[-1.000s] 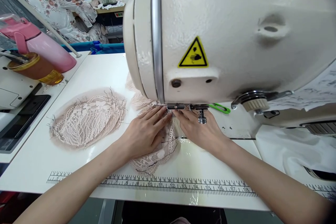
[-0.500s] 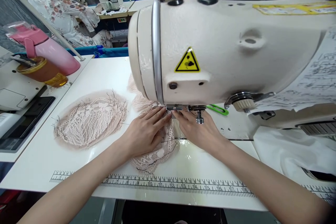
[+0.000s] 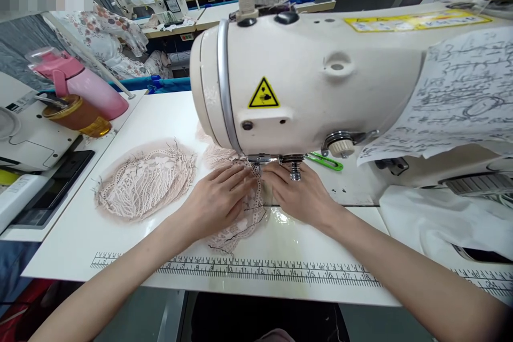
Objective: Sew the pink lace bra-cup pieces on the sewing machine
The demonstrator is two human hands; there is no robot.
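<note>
My left hand [image 3: 222,192] lies flat on a pale pink lace piece [image 3: 242,230], its fingers stretched toward the machine's needle area. Dark threads run along the edge of this lace. On the other side of the needle area, my right hand [image 3: 298,189] rests palm down, fingers extended beside the lace edge. The presser foot [image 3: 257,167] sits between the two sets of fingertips. Above them is the cream sewing machine head [image 3: 304,75], whose metal parts partly cover my right fingers. I cannot make out the needle.
Left on the white table lies another lace piece [image 3: 146,181] with loose threads. A pink bottle [image 3: 94,88] and an amber cup [image 3: 78,116] stand beyond it. Green thread snips [image 3: 325,161] lie behind my right hand. White cloth [image 3: 425,219] lies at right. A person in a floral garment [image 3: 104,37] is behind.
My view has shifted, showing more of the machine and its paper at right. Both hands remain beside the presser foot, and the lace under my left hand has moved slightly away from me.
</note>
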